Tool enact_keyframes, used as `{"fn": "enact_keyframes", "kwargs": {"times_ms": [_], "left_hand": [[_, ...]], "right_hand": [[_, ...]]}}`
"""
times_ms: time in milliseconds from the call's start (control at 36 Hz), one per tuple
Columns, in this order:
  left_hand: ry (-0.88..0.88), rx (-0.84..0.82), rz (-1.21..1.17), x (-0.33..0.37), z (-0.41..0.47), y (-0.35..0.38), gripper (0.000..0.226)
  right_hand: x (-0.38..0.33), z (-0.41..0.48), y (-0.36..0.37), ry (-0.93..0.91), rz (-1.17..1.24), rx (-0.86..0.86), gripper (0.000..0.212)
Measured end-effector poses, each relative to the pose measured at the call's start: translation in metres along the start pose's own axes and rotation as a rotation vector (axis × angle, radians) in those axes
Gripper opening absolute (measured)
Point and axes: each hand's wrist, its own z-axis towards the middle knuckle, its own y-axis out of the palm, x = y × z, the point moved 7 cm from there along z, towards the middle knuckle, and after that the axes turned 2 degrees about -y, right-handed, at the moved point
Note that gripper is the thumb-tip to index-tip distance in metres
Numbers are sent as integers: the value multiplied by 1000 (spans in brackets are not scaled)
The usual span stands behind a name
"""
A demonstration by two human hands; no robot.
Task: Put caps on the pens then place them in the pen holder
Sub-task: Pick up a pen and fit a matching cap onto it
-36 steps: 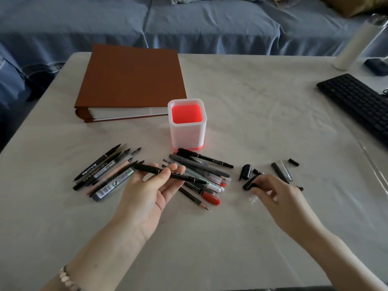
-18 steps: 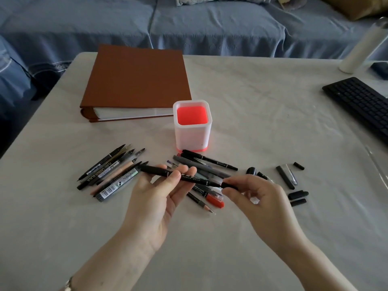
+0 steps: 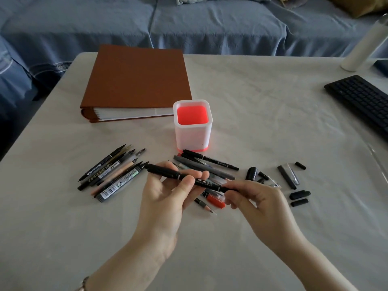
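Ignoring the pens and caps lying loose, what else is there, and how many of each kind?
Hands: 2, left hand and right hand
Black pen held in them: 1
Brown binder: 1
Pen holder: 1
Black keyboard: 1
White bottle: 1
Dark blue thing, cut off at right: 1
Total: 8

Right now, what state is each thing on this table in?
black pen, held in the air between both hands.
left hand, grips the pen's middle.
right hand, pinches the pen's right end; cap seating hidden.
pen holder, upright, empty.
pens at the left, lying flat, tips bare.
loose caps, lying flat, on no pen.
binder, closed, flat.
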Motion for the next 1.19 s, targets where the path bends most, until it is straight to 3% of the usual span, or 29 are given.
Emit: {"fn": "enact_keyframes", "kwargs": {"times_ms": [167, 250, 361, 583, 694, 833, 1028, 1139, 1194], "left_hand": [[47, 2, 110, -4, 5, 3, 25], [63, 68, 88, -5, 12, -2, 25], [19, 87, 113, -10, 15, -8, 23], [-48, 109, 165, -26, 13, -15, 20], [-73, 110, 183, -30, 14, -16, 21], [-86, 111, 176, -31, 13, -14, 21], [-107, 135, 166, -31, 10, -14, 20], [-134, 154, 79, -31, 11, -15, 18], [-153, 155, 23, -32, 12, -14, 17]], "right_hand": [[29, -1, -12, 64, -100, -27, 33], [57, -3, -36, 65, -305, 82, 19], [101, -9, -57, 140, -585, 57, 10], [109, 3, -89, 153, -531, 156, 15], [119, 25, -125, 193, -676, 299, 17], [152, 41, -135, 398, -767, 194, 27], [144, 39, -127, 371, -701, 253, 12], [103, 24, -97, 274, -305, 221, 5], [83, 14, -76, 245, -122, 159, 14]]}}
